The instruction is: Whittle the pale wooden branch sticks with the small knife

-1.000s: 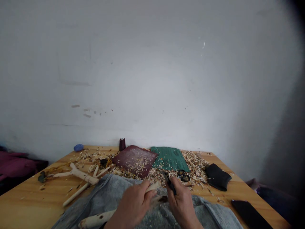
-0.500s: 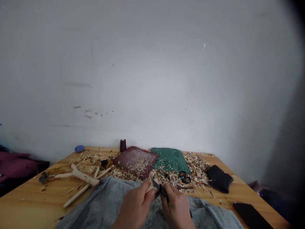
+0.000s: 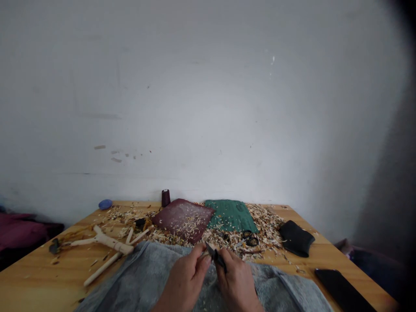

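Observation:
My left hand (image 3: 184,281) is closed around the end of a pale peeled wooden stick, of which almost nothing shows now. My right hand (image 3: 236,282) grips a small dark-handled knife (image 3: 214,255), whose blade points up and left against the tip of the stick beside my left thumb. Both hands work close together over a grey towel (image 3: 143,277) at the near edge of the wooden table (image 3: 39,281).
Wood shavings (image 3: 260,225) cover the table's middle, lying on a maroon pad (image 3: 183,219) and a green pad (image 3: 230,215). Carved pale sticks (image 3: 107,245) lie left. Black scissors (image 3: 248,239), a black pouch (image 3: 295,238), a phone (image 3: 342,290) and a thread spool (image 3: 165,197) are nearby.
My hands have drawn closer together and the knife has moved left onto the stick's tip. The long part of the stick under my left hand has gone out of sight.

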Demonstrator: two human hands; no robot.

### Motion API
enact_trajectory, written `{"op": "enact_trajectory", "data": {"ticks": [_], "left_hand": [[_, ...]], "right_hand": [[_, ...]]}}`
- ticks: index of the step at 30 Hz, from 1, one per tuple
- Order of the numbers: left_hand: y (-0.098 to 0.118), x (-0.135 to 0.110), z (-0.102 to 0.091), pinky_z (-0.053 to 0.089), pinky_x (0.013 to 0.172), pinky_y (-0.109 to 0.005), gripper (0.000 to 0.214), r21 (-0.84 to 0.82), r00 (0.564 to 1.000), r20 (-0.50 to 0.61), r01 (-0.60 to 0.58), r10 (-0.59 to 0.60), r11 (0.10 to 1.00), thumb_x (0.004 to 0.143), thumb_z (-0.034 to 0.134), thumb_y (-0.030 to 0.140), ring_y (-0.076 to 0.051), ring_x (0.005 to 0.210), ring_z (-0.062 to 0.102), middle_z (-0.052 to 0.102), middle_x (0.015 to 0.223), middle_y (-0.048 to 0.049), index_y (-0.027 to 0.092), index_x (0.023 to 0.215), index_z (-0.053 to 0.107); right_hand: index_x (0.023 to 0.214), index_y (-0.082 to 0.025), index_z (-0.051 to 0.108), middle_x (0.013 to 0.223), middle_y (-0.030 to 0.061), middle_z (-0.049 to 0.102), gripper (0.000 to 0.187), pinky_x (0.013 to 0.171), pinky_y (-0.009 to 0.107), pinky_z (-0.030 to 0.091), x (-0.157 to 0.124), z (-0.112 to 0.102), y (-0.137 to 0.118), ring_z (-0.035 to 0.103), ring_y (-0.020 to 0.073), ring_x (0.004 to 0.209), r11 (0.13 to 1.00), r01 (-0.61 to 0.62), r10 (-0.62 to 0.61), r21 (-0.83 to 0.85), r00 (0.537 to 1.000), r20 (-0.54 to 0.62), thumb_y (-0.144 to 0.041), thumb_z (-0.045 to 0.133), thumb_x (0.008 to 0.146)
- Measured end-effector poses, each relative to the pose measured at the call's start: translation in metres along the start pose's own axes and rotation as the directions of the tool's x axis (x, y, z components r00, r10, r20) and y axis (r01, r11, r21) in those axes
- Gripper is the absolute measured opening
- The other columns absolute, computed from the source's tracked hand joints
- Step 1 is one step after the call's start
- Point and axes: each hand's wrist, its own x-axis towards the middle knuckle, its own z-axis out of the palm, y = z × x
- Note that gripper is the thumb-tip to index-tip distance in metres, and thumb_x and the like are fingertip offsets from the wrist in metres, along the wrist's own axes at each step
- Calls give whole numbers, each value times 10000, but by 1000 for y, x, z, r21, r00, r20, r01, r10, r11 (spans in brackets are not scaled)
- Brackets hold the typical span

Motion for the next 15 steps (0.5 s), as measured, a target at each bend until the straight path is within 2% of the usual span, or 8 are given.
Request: {"op": "enact_trajectory", "data": {"ticks": [4,7,9,12,15], "left_hand": [[11,1,-3,436,727,-271,209,118,997,6,79,-80,990,940,400,208,-197,847,674,737,899,-51,216,913,606],[19,1,-3,433,750,-293,229,178,988,14,149,-154,973,928,388,143,-215,880,675,739,942,-84,194,970,608],[22,1,-3,433,737,-293,222,158,983,29,177,-184,971,929,391,138,-217,882,680,742,956,-92,183,998,597],[22,0,-3,434,744,-278,153,75,988,26,149,-152,986,888,457,141,-208,913,681,746,977,-82,193,944,590],[21,-3,-1,430,702,-284,80,69,993,15,112,-113,991,860,528,225,-214,855,681,746,911,-69,203,902,593]], "right_hand": [[849,-231,599,751,3,707,148,574,244,329,0,0,-1,671,162,649,1000,11,-11,-1,1000,10,-131,490,847],[849,-229,606,753,9,709,164,576,245,337,-2,3,0,677,171,647,1000,12,-12,2,1000,19,-126,478,840],[868,-229,611,761,10,710,176,581,243,347,-2,5,2,681,174,656,999,31,-31,19,999,22,-127,470,840],[887,-232,618,767,8,710,194,579,240,356,-3,5,3,683,172,657,998,52,-52,44,999,6,-135,456,844],[879,-228,618,733,9,699,178,557,252,356,-3,4,1,681,184,629,997,46,-45,56,999,-26,-160,459,840]]}}
